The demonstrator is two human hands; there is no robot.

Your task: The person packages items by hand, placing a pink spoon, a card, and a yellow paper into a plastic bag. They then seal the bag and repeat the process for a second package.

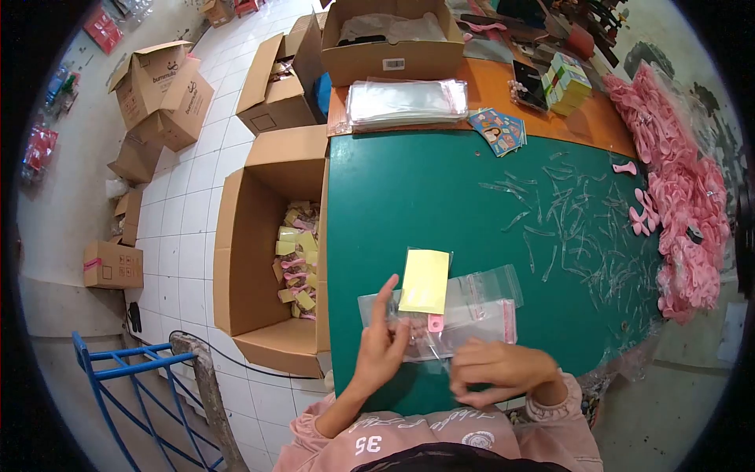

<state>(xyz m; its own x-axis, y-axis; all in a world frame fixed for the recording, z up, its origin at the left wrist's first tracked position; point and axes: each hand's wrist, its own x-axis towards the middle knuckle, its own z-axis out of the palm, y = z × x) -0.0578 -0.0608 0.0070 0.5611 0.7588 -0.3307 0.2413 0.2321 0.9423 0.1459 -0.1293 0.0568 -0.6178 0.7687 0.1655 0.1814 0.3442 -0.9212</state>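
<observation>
A yellow card (425, 282) lies in a clear sleeve on the green table, with the pink handle end (436, 323) of an item sticking out below it. Beneath them are flat clear plastic bags (484, 318). My left hand (379, 350) is at the left side of the bags, index finger stretched up beside the card and thumb apart from it; it grips nothing visible. My right hand (499, 370) is at the bags' lower right edge, fingers curled in and slightly blurred. A thin clear strip shows near its fingertips; whether the fingers hold anything is hidden.
An open carton (232, 259) holding yellow-carded pink items stands left of the table. Clear strips (578, 212) lie scattered at right, beside a heap of pink spoon-like pieces (692, 212). Stacked plastic bags (405, 102) and blue cards (499, 130) are at the back.
</observation>
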